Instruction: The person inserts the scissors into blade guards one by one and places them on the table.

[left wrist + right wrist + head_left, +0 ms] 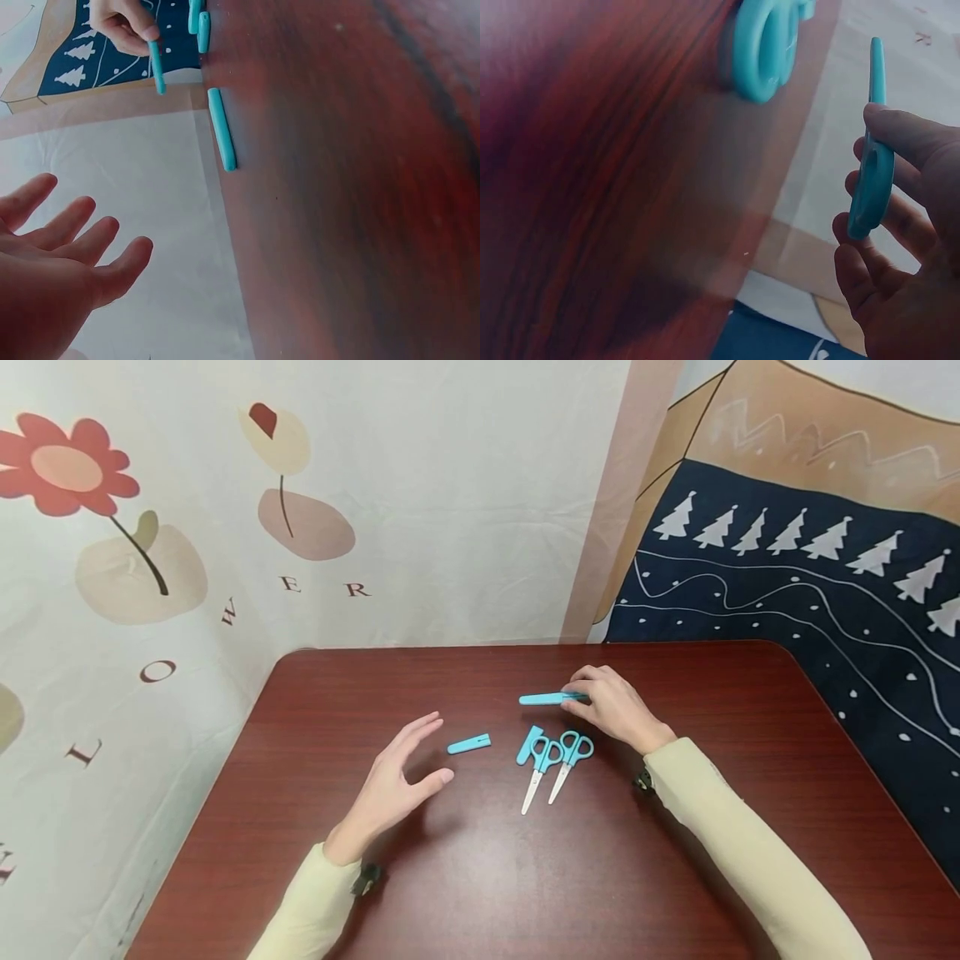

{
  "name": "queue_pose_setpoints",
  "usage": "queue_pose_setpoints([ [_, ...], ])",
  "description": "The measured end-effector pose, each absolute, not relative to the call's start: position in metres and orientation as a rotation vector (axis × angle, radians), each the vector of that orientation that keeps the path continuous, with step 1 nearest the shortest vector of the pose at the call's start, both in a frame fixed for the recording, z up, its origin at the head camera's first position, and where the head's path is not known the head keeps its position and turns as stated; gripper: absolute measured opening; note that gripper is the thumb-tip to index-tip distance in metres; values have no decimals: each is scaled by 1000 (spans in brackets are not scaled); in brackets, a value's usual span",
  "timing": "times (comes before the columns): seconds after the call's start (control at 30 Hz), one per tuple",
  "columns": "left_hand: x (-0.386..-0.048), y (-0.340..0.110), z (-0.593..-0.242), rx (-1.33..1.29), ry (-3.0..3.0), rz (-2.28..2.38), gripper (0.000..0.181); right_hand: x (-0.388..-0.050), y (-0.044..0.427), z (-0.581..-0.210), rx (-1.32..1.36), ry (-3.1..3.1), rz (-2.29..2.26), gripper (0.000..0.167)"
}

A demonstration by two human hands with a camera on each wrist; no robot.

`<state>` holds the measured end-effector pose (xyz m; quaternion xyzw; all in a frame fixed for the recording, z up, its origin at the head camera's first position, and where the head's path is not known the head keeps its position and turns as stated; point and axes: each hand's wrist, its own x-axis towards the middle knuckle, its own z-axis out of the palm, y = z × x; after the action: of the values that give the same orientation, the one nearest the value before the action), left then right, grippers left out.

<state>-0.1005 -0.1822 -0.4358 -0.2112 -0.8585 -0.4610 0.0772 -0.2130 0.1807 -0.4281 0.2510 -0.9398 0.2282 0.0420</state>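
My right hand [611,703] pinches a pair of scissors with turquoise handles [883,191], held above the table. A turquoise cover [540,699] sheathes its blades and points left. Below that hand, two uncovered scissors [540,765] [569,763] lie side by side, their blades toward the person. A second loose turquoise blade cover [528,748] lies by the left pair's handles. Another blade cover [468,744] rests farther left, close to my left hand [390,789]. That hand hovers with fingers spread and holds nothing.
All of this is on a dark red-brown wooden table [465,893]. Behind it hangs a pale cloth [465,527] with printed flowers and letters. A dark blue printed cloth [750,585] with white trees hangs at the right. Each wrist wears a dark band.
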Motion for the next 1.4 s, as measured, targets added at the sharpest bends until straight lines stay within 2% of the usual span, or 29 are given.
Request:
queue_pose_setpoints([
  [0.6,-99,-194,-428,-564,-2784,-1084,82,-250,173,-444,730,-3005,743,27],
  [1.17,-99,-203,-427,-546,-2868,-951,84,-256,166,-447,642,-3109,728,29],
  [1.4,-103,-205,-427,-554,-2891,-934,86,-258,170,-446,649,-3106,719,40],
])
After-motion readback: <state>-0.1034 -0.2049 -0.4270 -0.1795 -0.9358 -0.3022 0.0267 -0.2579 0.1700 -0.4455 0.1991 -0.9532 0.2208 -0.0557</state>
